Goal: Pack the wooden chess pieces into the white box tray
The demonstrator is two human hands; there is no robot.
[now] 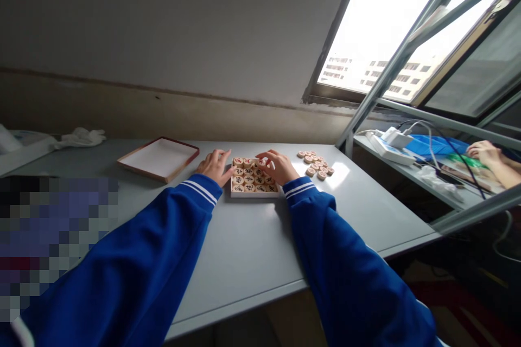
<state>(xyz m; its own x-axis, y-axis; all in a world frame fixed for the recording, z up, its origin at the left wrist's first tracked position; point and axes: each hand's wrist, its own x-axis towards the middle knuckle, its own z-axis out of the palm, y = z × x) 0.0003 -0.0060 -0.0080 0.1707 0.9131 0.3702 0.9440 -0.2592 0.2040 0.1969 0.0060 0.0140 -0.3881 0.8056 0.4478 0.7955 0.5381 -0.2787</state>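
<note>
A shallow white box (255, 194) on the desk holds rows of round wooden Chinese chess pieces (248, 179), most with dark characters, and red ones along the far row. My left hand (215, 167) rests at the box's left side, fingers apart, its thumb by the rim and nothing held. Over the far right part of the box, my right hand (280, 166) pinches a red-marked chess piece (262, 162) between thumb and fingers. To the right lie several loose chess pieces (321, 174), grouped on the desk.
An open box lid (159, 158) lies left of my left hand. White gloves (83, 137) sit farther left. Beyond the metal bed frame (372, 100), another desk bears a power strip (393, 147) and another person's hand (484, 152). A wall stands behind the desk (240, 249).
</note>
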